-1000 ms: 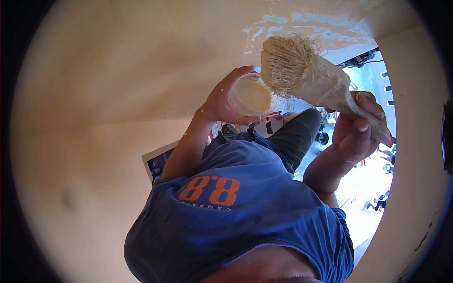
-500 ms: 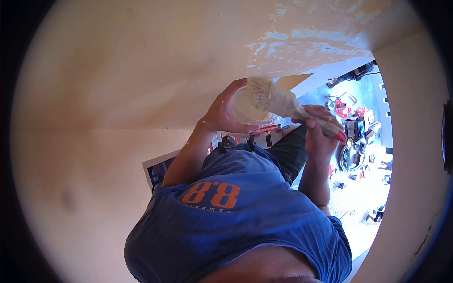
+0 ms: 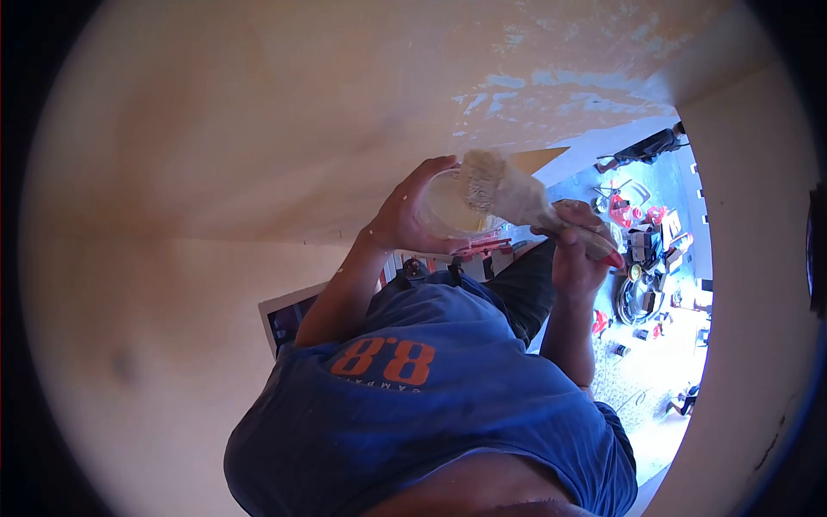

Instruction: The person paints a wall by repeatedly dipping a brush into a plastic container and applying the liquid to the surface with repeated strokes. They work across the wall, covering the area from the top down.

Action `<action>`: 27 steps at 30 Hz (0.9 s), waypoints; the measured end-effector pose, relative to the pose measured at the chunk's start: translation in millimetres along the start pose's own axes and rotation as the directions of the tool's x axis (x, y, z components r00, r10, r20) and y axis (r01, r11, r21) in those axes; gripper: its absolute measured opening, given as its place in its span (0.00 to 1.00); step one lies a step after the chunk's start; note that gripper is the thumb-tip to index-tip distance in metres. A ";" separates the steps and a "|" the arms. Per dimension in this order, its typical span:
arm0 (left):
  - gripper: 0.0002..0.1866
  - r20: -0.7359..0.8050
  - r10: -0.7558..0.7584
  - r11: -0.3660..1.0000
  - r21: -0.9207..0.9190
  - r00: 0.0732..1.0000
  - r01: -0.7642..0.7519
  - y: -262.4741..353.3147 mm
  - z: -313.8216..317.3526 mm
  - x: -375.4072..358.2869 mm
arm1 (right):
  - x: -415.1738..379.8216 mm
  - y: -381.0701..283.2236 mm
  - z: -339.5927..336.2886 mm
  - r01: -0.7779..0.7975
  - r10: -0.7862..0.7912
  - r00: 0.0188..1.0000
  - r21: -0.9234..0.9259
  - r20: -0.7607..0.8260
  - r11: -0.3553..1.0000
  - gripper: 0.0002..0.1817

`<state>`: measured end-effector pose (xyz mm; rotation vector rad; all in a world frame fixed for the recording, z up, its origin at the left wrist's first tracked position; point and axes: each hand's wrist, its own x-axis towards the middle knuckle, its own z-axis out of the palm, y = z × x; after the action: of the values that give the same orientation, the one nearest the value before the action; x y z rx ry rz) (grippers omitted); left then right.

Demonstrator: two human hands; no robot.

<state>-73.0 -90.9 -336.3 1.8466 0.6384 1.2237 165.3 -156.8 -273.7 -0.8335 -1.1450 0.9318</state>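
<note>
One left hand (image 3: pixel 401 217) grasping one cup (image 3: pixel 473 233) of pale liquid (image 3: pixel 449 207), one right hand (image 3: pixel 577 254) clenched round one brush (image 3: pixel 524 199), bristles (image 3: pixel 481 179) over the cup's right rim, contact indeterminable, one wall (image 3: pixel 258 129) showing whitish patches (image 3: pixel 551 96).

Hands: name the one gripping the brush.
The right hand: its fingers close on the handle of the brush. The left hand holds the cup instead.

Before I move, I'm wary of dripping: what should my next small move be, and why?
Probably have the right hand dip the brush lightly: its bristles appear over the mouth of the cup in the left hand, where pale liquid shows. Whether they touch it, I can't tell.
</note>
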 end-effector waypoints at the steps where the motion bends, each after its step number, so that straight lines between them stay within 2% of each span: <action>1: 0.55 -0.001 0.006 1.000 0.001 1.000 -0.006 1.7 -0.6 -2.2 | -0.4 0.8 -1.5 -0.006 0.007 1.000 -0.056 0.017 0.998 0.12; 3: 0.54 0.011 0.024 0.987 0.158 1.000 -0.025 3.2 -5.4 0.0 | -1.9 2.7 -0.1 -0.016 0.016 1.000 -0.001 -0.015 1.000 0.09; 5: 0.53 0.007 -0.042 0.984 0.171 0.999 0.040 -4.7 -6.9 -7.0 | -3.8 4.0 -1.4 -0.043 0.043 0.999 0.033 -0.006 0.999 0.08; 7: 0.53 0.000 0.042 0.974 0.221 0.999 -0.041 -13.8 -5.1 -8.2 | -2.9 13.0 -8.0 0.034 -0.029 0.998 -0.085 0.059 0.996 0.07; 8: 0.53 -0.015 0.023 0.971 0.239 1.000 -0.019 -18.5 -4.0 -10.8 | -4.1 12.6 -4.8 0.032 -0.030 0.999 -0.045 0.028 0.998 0.06; 9: 0.54 -0.016 0.071 0.969 0.239 0.997 -0.065 -26.9 -3.5 -7.7 | -0.8 15.8 -4.2 0.038 -0.038 0.999 0.000 0.002 0.999 0.05; 10: 0.55 -0.022 0.041 0.989 0.143 0.999 -0.037 -36.2 -2.6 -9.7 | -0.3 13.3 -5.1 -0.030 0.030 1.000 -0.031 -0.010 0.999 0.05; 11: 0.57 0.066 0.033 0.982 0.185 0.997 -0.044 -26.5 -6.8 -5.1 | -1.7 8.6 -5.4 -0.105 0.104 0.994 -0.056 -0.026 0.993 0.05; 13: 0.57 0.071 0.020 0.975 0.221 0.997 -0.035 -34.4 -5.9 -4.7 | -1.3 6.3 -5.7 -0.183 0.184 0.982 0.023 -0.030 0.983 0.07; 15: 0.55 0.060 -0.001 0.956 0.294 0.998 -0.017 -26.2 -4.3 1.5 | -3.9 13.0 -12.7 -0.196 0.194 0.979 -0.028 -0.061 0.980 0.08; 17: 0.55 -0.005 -0.058 0.945 0.321 0.998 0.057 6.3 5.7 3.5 | -5.6 18.8 -9.9 -0.157 0.166 0.982 0.105 -0.089 0.982 0.08; 18: 0.55 -0.015 0.002 0.942 0.336 1.000 0.003 8.1 7.0 5.2 | -4.0 17.2 -8.4 -0.178 0.187 0.974 0.077 -0.128 0.981 0.08; 19: 0.54 -0.001 0.002 0.967 0.253 1.000 -0.002 9.5 8.3 6.8 | -4.8 18.7 -7.9 -0.211 0.217 0.961 0.052 -0.173 0.976 0.09; 21: 0.53 0.046 -0.014 0.997 0.079 0.999 0.011 11.3 10.2 9.6 | -8.0 28.6 -7.9 0.006 0.024 0.991 0.223 -0.132 0.975 0.15; 22: 0.53 0.076 -0.029 1.000 -0.010 0.997 0.029 11.8 10.9 11.0 | -9.7 21.1 -11.0 -0.110 0.137 0.981 0.196 -0.133 0.974 0.15; 25: 0.54 0.191 -0.090 0.954 -0.266 0.978 0.140 12.0 11.8 14.5 | -1.8 4.7 -16.9 -0.117 0.129 0.990 0.175 -0.063 0.978 0.14; 27: 0.55 0.279 -0.121 0.877 -0.420 0.953 0.234 11.0 11.2 16.7 | -0.6 7.3 -17.8 -0.116 0.133 0.987 0.169 -0.089 0.979 0.14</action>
<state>-56.2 -88.1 -320.8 1.4765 0.3410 0.9075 181.3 -155.7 -284.4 -0.8158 -0.9247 1.0607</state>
